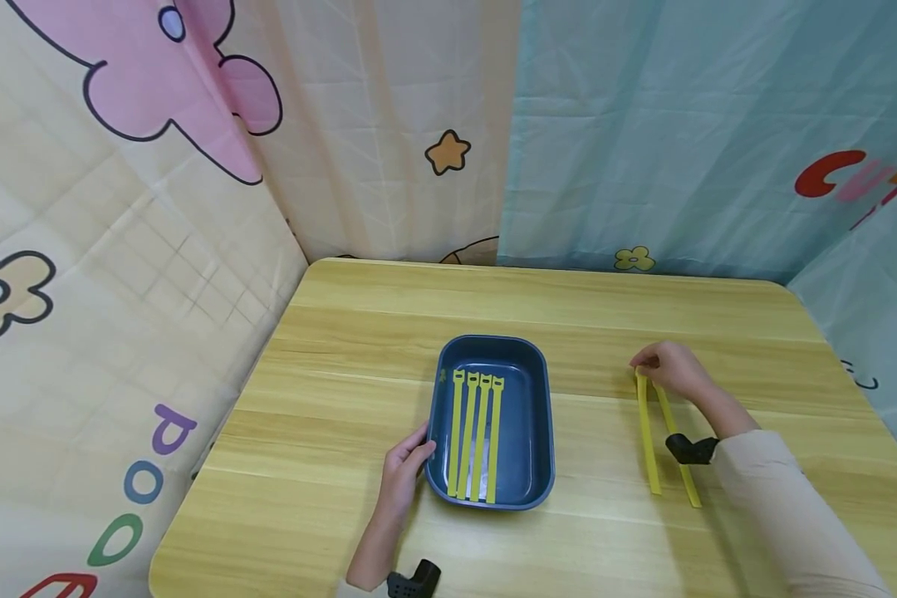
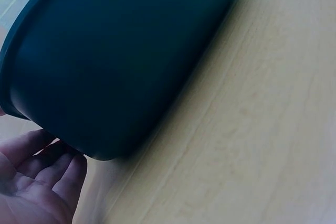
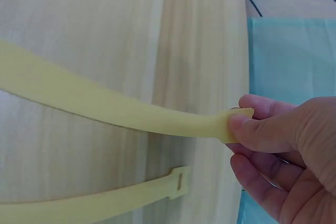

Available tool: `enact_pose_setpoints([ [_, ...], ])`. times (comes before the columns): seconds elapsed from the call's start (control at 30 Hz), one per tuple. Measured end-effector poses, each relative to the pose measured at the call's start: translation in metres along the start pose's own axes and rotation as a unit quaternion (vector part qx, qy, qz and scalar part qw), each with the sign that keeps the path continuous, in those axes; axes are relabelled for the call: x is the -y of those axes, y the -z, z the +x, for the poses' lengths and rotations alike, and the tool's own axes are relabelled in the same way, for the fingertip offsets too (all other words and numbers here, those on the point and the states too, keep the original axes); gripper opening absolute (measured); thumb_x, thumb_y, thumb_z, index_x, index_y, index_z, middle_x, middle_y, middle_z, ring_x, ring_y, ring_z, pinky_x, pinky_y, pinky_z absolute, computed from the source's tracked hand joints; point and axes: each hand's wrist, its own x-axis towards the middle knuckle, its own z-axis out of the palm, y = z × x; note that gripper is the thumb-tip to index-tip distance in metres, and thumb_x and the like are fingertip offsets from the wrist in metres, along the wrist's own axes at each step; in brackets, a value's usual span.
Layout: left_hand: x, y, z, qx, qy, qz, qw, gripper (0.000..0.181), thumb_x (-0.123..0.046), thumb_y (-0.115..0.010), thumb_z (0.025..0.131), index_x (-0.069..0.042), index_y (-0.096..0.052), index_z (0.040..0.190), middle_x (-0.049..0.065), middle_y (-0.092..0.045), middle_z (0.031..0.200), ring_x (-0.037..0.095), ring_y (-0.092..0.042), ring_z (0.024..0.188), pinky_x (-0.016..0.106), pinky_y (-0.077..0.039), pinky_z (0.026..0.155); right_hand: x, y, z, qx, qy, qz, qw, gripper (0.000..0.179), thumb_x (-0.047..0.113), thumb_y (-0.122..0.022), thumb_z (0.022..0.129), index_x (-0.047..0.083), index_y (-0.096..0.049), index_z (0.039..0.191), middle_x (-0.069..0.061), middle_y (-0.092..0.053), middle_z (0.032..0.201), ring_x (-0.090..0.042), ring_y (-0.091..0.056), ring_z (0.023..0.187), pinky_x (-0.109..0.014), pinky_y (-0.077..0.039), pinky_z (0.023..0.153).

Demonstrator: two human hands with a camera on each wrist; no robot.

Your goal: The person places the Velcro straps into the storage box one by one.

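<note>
Right fingers (image 3: 257, 179) pinch a yellow strap (image 3: 131, 113); left fingers (image 2: 68, 179) grip a tray (image 1: 523, 432).

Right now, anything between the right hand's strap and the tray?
Nothing visible: just tabletop between held strap and tray, whose right wall likely needs clearing. Other strap is to the right; left hand holds the tray's left side.

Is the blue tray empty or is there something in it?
The blue tray is not empty: four yellow straps lie side by side inside, leaving its right side bare.
</note>
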Motion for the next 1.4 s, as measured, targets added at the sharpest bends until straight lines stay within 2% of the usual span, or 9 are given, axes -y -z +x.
enact_pose_setpoints([
  [0.4,0.001,0.0,0.0,0.006,-0.009,0.005,0.9999,0.046,-0.015,-0.053,0.081,0.006,-0.042,0.12,0.015,-0.039,0.125,0.021,-0.034,0.115,0.024,-0.032,0.089,0.016,0.015,-0.004,0.001,0.021,0.006,0.9998,0.011,-0.004,-0.056,0.075,-0.006,-0.063,0.084,-0.012,-0.062,0.077,-0.024,-0.057,0.069,-0.034,-0.046,0.057],
  [0.67,0.003,0.001,0.0,0.001,-0.026,0.024,0.9994,0.046,-0.017,-0.052,0.081,0.007,-0.041,0.119,0.017,-0.039,0.124,0.022,-0.035,0.114,0.025,-0.034,0.087,0.026,0.022,-0.007,-0.011,0.06,0.016,0.998,0.008,-0.001,-0.058,0.074,-0.003,-0.063,0.081,-0.008,-0.06,0.073,-0.019,-0.056,0.064,-0.031,-0.046,0.053],
  [0.83,0.004,0.001,0.0,-0.003,-0.028,0.031,0.9991,0.046,-0.017,-0.052,0.081,0.007,-0.042,0.119,0.017,-0.04,0.124,0.022,-0.036,0.113,0.026,-0.034,0.087,0.03,0.026,-0.009,-0.004,0.042,-0.004,0.9991,0.012,-0.004,-0.056,0.074,-0.003,-0.063,0.084,-0.01,-0.061,0.078,-0.022,-0.057,0.069,-0.034,-0.047,0.057],
  [1.07,0.002,0.0,0.0,-0.005,-0.013,0.029,0.9995,0.044,-0.016,-0.052,0.081,0.005,-0.043,0.119,0.015,-0.04,0.124,0.021,-0.036,0.113,0.026,-0.033,0.088,0.04,0.033,-0.014,-0.012,0.052,-0.032,0.9981,0.012,-0.004,-0.057,0.074,-0.001,-0.064,0.085,-0.011,-0.062,0.08,-0.023,-0.057,0.07,-0.034,-0.047,0.058],
  [1.4,-0.003,-0.001,-0.001,-0.008,0.012,0.007,0.9999,0.043,-0.013,-0.053,0.081,0.003,-0.044,0.119,0.013,-0.04,0.124,0.019,-0.035,0.114,0.028,-0.03,0.091,0.054,0.04,-0.02,-0.014,0.061,-0.039,0.9972,0.013,-0.003,-0.057,0.075,0.0,-0.064,0.085,-0.01,-0.062,0.081,-0.021,-0.058,0.07,-0.031,-0.048,0.058],
])
